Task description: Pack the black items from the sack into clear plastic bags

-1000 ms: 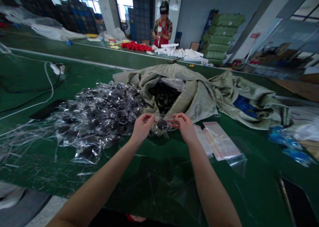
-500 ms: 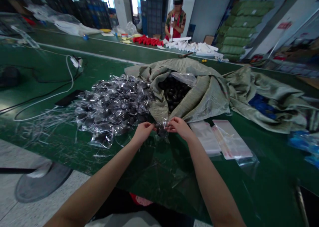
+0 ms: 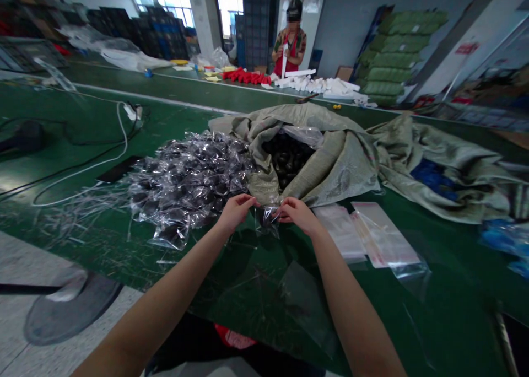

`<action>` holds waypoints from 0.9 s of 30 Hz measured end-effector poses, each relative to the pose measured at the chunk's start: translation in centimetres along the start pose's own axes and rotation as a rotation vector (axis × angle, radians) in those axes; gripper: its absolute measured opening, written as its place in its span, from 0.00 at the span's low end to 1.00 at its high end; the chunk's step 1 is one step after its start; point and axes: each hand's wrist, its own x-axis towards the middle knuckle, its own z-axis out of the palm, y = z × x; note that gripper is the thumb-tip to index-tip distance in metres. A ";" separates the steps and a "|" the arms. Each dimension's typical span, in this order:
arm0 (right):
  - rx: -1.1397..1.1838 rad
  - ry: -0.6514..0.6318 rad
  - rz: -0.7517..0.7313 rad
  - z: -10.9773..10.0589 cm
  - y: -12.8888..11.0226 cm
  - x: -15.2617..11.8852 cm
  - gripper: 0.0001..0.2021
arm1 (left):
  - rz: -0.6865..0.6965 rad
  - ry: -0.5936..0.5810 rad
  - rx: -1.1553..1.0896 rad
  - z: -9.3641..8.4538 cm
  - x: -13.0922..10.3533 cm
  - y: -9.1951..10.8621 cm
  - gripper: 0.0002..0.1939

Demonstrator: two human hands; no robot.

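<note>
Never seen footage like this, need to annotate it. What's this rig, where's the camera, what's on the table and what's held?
No machine: these are a person's bare left hand and right hand, seen by one camera on their head looking forward and down. Both pinch a clear bag with something dark inside. On the green table lie a pile of bagged dark items to the left, an open sack of dark pieces ahead, and flat clear bags to the right.
</note>
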 end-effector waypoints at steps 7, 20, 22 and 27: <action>-0.002 0.009 -0.022 0.3 -0.4 -0.2 0.03 | -0.038 -0.049 -0.098 -0.1 -0.2 -0.3 0.20; -0.006 0.049 -0.052 0.2 -0.1 0.1 0.06 | -0.064 -0.102 -0.258 -0.8 0.2 -1.8 0.20; -0.038 0.050 -0.092 0.1 0.2 0.3 0.07 | -0.058 -0.097 -0.250 -0.8 0.2 -2.0 0.20; -0.047 0.058 -0.126 0.0 0.5 0.5 0.07 | 0.058 0.005 0.063 -1.6 0.4 -1.6 0.17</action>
